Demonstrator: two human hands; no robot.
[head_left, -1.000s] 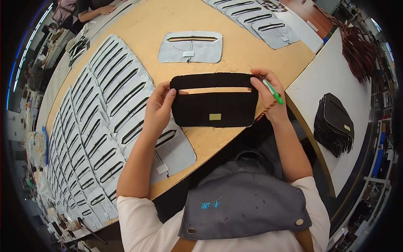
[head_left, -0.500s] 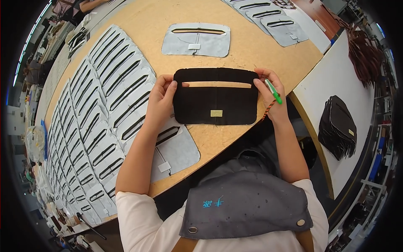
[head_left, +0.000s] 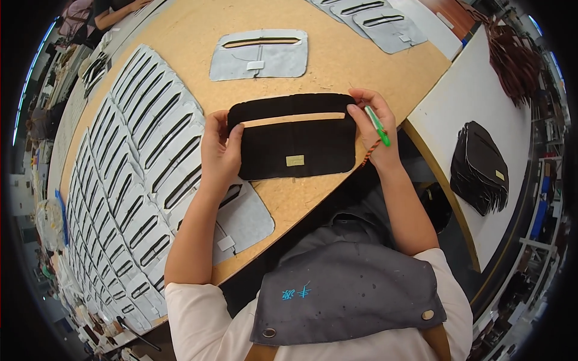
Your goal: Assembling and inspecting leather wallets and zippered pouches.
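A black fabric panel [head_left: 294,142] with a long narrow slot near its upper edge and a small yellowish label [head_left: 295,160] is stretched between my hands. My left hand [head_left: 221,144] pinches its left edge, thumb on the front beside the slot's left end. At the upper right corner my right hand [head_left: 376,123] grips the panel between thumb and fingers. A slim green-and-white tool [head_left: 377,126] with an orange and black cord is also held in that hand; its exact kind is unclear. Beyond the panel lies a grey piece [head_left: 259,63] with a similar slot.
Overlapping rows of grey slotted pieces [head_left: 135,174] cover the left of the wooden table [head_left: 355,66]. One grey piece [head_left: 250,219] lies below my left wrist. On a white table [head_left: 430,120] at right are stacked black panels [head_left: 480,168] and dark brown strips [head_left: 515,63]. A person's arm [head_left: 120,13] shows far left.
The view has shifted, moving the scene leftward. The panel now tilts slightly, its left side lower. A fingertip that showed in the slot's left end is gone from there; both hands keep hold.
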